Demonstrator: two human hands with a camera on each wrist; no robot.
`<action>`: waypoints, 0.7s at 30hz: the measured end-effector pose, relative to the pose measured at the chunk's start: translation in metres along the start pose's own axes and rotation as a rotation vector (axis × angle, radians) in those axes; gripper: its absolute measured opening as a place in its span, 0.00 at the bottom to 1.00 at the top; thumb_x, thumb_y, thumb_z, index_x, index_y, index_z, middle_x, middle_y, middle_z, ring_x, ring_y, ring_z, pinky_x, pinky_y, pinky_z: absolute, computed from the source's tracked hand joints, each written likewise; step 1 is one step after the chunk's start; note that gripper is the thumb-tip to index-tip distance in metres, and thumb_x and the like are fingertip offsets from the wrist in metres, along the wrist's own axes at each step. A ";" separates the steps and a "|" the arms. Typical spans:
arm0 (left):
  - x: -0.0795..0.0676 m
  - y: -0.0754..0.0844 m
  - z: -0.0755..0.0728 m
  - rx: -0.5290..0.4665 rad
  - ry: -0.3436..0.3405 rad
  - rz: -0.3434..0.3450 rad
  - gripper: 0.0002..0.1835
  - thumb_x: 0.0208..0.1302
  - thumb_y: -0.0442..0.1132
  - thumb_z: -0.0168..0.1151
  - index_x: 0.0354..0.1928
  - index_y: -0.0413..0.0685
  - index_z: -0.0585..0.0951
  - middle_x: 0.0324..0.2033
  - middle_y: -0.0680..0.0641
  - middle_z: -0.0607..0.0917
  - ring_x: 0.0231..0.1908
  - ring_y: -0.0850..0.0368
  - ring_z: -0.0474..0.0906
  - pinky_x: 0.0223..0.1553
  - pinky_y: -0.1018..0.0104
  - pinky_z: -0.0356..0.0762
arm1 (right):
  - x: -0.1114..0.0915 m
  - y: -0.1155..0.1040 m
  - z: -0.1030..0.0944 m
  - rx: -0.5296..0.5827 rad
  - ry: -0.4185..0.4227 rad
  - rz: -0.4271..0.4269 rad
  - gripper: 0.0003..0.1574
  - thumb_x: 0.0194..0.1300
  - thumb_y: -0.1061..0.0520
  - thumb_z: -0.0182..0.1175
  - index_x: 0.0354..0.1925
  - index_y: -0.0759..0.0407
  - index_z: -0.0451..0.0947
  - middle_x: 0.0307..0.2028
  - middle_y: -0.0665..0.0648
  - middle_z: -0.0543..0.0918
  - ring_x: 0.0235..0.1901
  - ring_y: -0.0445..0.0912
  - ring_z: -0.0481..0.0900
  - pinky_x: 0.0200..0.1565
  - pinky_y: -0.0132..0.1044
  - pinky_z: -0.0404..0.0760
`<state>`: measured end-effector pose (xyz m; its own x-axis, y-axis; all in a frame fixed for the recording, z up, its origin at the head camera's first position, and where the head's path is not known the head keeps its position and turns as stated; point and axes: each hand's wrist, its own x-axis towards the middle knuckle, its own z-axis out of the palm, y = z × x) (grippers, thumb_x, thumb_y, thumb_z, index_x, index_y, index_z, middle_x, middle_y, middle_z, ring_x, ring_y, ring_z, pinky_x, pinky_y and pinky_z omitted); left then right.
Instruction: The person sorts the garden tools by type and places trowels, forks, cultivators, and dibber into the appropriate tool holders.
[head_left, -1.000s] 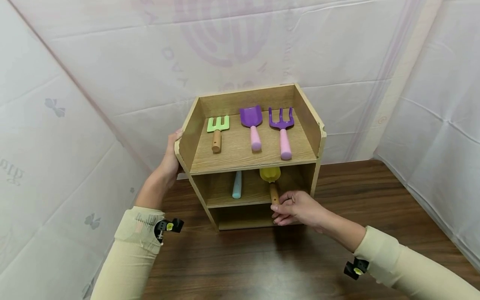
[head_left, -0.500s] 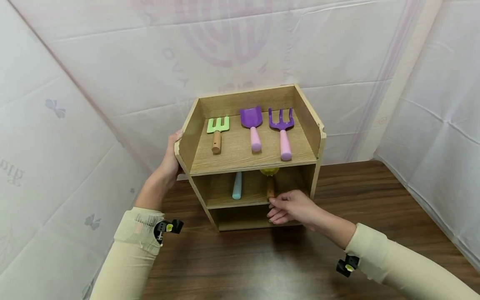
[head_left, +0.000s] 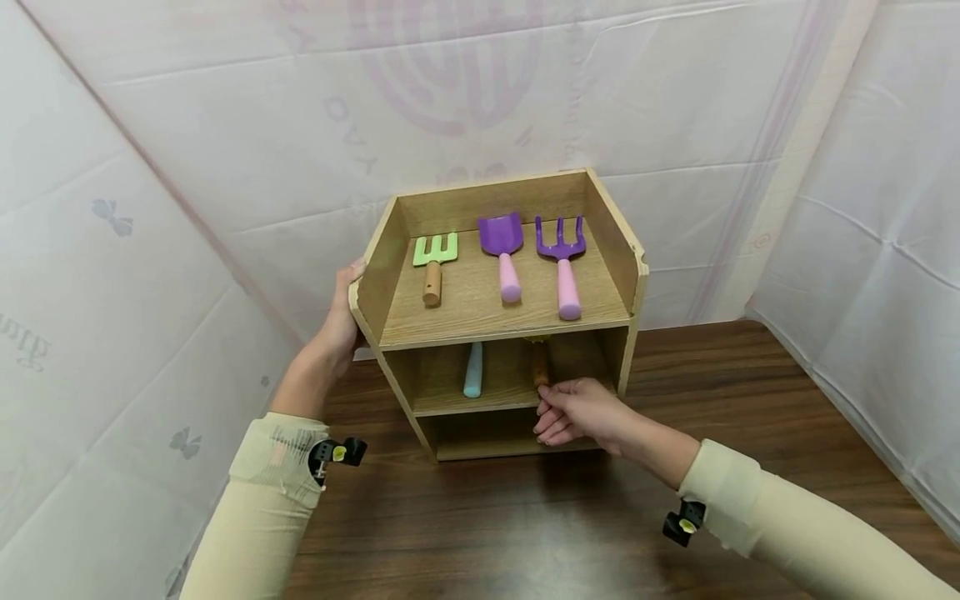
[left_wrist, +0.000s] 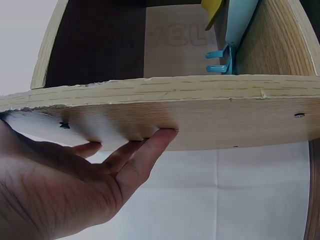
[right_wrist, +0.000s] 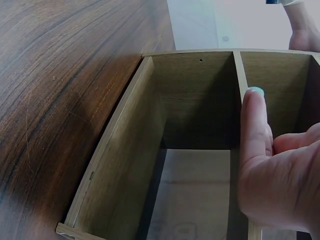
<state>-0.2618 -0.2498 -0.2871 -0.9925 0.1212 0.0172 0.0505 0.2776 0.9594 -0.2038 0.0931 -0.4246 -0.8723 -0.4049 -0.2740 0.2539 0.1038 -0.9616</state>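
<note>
My right hand [head_left: 585,412] pinches the wooden handle end of a yellow toy shovel [head_left: 540,365] on the middle shelf; only a sliver of its yellow blade shows under the top board. Beside it, to the left, lies a tool with a light-blue handle [head_left: 474,371]; its blue prongs [left_wrist: 227,62] appear in the left wrist view. My left hand [head_left: 341,321] steadies the left side of the small wooden shelf [head_left: 450,335], its extended fingers [left_wrist: 145,155] against the outer panel. The right wrist view does not show the pinched handle.
On the top board lie a green rake [head_left: 433,258], a purple shovel [head_left: 502,237] with a pink handle and a purple fork [head_left: 562,250]. The shelf stands on a dark wooden table [head_left: 465,525]. Pale sheeting [head_left: 262,150] covers the walls behind and beside it.
The yellow shovel has slid deeper into the middle shelf, its blade passing from view under the top board. My right hand has moved slightly forward and left with it. My left hand stays put.
</note>
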 end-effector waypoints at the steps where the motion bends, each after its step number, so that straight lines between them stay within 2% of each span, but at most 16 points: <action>1: 0.000 0.000 0.000 0.002 0.000 -0.001 0.38 0.70 0.79 0.28 0.78 0.79 0.57 0.54 0.50 0.70 0.50 0.52 0.71 0.48 0.59 0.75 | 0.000 0.000 0.000 0.001 0.003 0.008 0.24 0.86 0.50 0.50 0.48 0.71 0.77 0.29 0.56 0.88 0.31 0.45 0.91 0.39 0.36 0.92; 6: -0.003 0.002 -0.002 -0.017 0.012 -0.015 0.37 0.70 0.78 0.28 0.75 0.77 0.59 0.54 0.50 0.70 0.49 0.53 0.72 0.47 0.59 0.75 | 0.002 -0.002 -0.001 -0.018 -0.022 0.015 0.24 0.86 0.49 0.50 0.47 0.70 0.77 0.29 0.56 0.88 0.31 0.44 0.91 0.39 0.36 0.92; 13: -0.004 0.003 -0.004 -0.023 0.015 -0.021 0.36 0.71 0.78 0.29 0.75 0.80 0.59 0.55 0.50 0.70 0.50 0.51 0.72 0.48 0.57 0.75 | -0.011 -0.002 -0.012 -0.191 -0.115 0.026 0.27 0.83 0.45 0.55 0.49 0.69 0.82 0.35 0.58 0.91 0.32 0.44 0.91 0.41 0.42 0.93; 21: -0.010 0.002 0.004 -0.046 0.056 -0.104 0.48 0.66 0.86 0.27 0.77 0.67 0.60 0.53 0.47 0.72 0.49 0.51 0.74 0.50 0.59 0.75 | -0.038 0.002 -0.033 -0.330 -0.184 -0.006 0.27 0.81 0.41 0.57 0.48 0.65 0.85 0.39 0.58 0.92 0.37 0.48 0.91 0.43 0.46 0.92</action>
<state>-0.2514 -0.2461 -0.2864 -0.9968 0.0401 -0.0688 -0.0571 0.2419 0.9686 -0.1843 0.1390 -0.4165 -0.7761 -0.5597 -0.2904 0.0744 0.3760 -0.9236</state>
